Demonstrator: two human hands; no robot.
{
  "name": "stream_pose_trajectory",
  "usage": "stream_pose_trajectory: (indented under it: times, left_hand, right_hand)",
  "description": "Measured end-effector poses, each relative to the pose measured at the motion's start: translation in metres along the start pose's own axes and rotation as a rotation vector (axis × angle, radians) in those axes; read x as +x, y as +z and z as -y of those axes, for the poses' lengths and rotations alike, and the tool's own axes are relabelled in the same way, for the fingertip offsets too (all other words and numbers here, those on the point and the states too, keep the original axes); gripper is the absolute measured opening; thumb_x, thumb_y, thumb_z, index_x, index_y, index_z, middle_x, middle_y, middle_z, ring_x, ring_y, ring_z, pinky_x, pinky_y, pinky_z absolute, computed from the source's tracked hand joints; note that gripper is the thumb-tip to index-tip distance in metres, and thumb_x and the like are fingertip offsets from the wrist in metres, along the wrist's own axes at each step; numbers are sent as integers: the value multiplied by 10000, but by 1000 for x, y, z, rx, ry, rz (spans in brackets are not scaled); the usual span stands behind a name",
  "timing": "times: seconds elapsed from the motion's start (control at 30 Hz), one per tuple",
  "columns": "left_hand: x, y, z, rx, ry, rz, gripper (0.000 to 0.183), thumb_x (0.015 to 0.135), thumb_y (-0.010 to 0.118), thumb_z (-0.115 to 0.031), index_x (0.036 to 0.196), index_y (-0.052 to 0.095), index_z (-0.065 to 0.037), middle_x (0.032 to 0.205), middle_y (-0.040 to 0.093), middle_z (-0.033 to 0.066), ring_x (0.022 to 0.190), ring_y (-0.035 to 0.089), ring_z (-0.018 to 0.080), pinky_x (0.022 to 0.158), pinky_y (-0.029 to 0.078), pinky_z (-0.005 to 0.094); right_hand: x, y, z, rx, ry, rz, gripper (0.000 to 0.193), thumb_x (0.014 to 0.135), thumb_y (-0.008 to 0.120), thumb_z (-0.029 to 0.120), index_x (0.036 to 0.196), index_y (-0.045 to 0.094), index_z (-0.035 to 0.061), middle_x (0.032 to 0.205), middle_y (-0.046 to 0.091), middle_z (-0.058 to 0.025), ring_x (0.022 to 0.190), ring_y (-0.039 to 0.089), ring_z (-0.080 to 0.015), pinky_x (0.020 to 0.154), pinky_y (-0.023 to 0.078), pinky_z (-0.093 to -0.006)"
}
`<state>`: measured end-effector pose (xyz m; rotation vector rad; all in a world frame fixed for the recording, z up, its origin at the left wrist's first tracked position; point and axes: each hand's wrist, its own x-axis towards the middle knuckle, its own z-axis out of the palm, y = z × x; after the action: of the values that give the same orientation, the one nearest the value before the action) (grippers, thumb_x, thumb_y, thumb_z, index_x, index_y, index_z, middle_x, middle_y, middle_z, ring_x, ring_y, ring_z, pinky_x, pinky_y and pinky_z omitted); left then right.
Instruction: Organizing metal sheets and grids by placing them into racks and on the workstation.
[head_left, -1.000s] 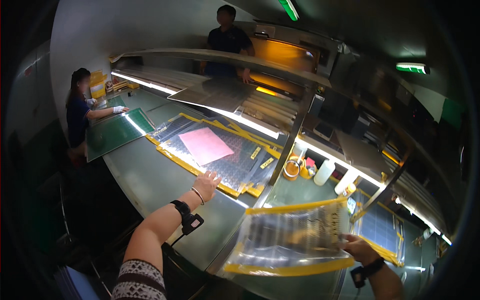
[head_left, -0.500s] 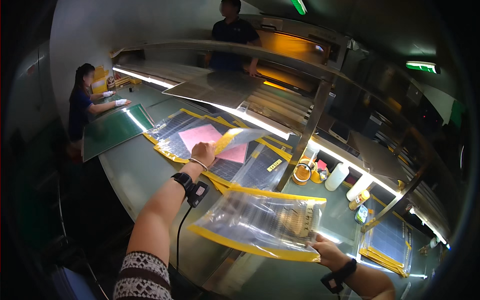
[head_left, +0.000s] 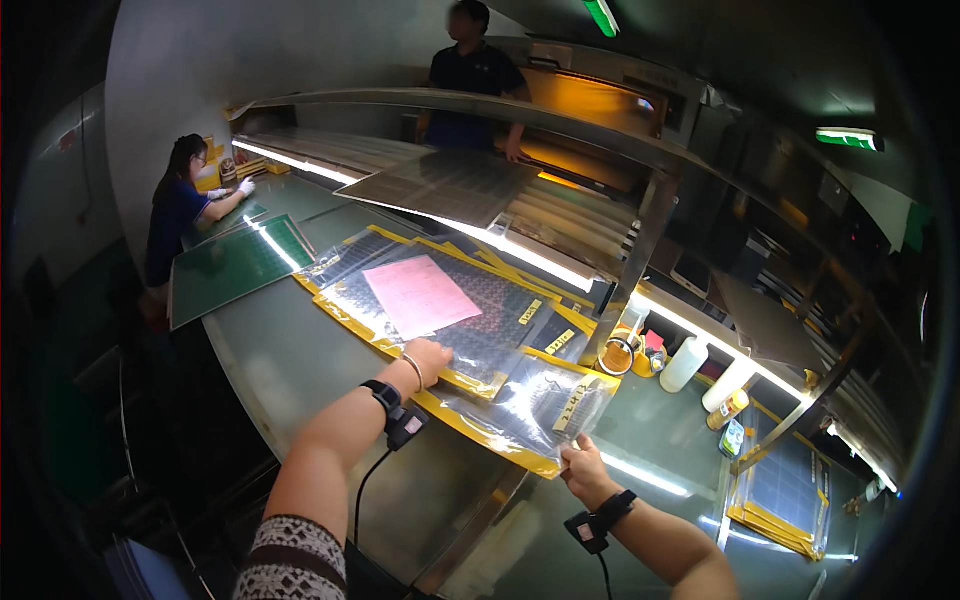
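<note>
A clear plastic bag with yellow edges (head_left: 520,410), holding a dark patterned sheet, lies flat on the green workbench (head_left: 290,370). My right hand (head_left: 585,468) pinches its near right corner. My left hand (head_left: 428,357) presses on the near edge of a stack of similar yellow-edged bags (head_left: 470,320), and the new bag is tucked partly under that stack. A pink paper sheet (head_left: 420,295) lies on top of the stack. A black device with a cable is strapped at each wrist.
Tape rolls (head_left: 620,355), white bottles (head_left: 684,364) and a small can (head_left: 730,405) stand by a metal post. More yellow-edged bags (head_left: 780,495) lie at the right. One person (head_left: 180,215) works at a green board (head_left: 235,265) to the left; another (head_left: 475,75) stands behind the lit shelf.
My right hand brought the bag from the right and laid it on the bench. My left hand lifted the stack's edge, then let it down over the bag.
</note>
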<state>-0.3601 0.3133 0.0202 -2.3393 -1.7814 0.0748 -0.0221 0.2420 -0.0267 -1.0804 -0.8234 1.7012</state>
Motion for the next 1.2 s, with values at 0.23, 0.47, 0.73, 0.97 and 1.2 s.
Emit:
stream_pose_trajectory:
  times: [0.23,0.47,0.73,0.97,1.2]
  left_hand:
    - [28,32,-5,86,-53,-144,206,833,476,-155,806,672,-99,779,670,110,763,662,249,663,528,350]
    - [40,16,-7,10,-71,-119,182,818,524,-171,934,633,-83,862,656,151,785,651,273,681,526,369]
    - [30,-105,62,-1981,-211,-200,398,888,504,-208,1231,443,-16,1111,580,152,862,638,252,643,544,301]
    - [63,-152,74,-2147,-633,-865,229,868,467,-182,859,543,33,678,624,145,560,609,196,545,560,309]
    - [-82,-149,-116,-1750,-469,-735,393,821,573,-276,545,597,3,534,589,56,504,535,91,490,428,237]
  right_hand:
    - [73,35,-25,-110,-89,26,386,849,398,-80,1215,415,41,1040,558,-116,782,604,-206,631,552,-327]
    - [191,40,-10,-343,-295,-266,178,846,541,87,997,549,-7,838,591,-118,712,602,-244,535,485,-360]
    - [114,37,36,-1349,-659,-449,435,855,564,246,1166,494,-49,1038,594,-159,975,566,-268,854,435,-340]
    - [-8,89,97,-694,-57,462,399,917,494,310,1188,516,18,1056,604,-81,982,547,-156,813,435,-292]
    - [-95,127,101,-43,-266,539,612,904,495,411,1333,325,8,1297,425,-141,1217,382,-219,979,327,-351]
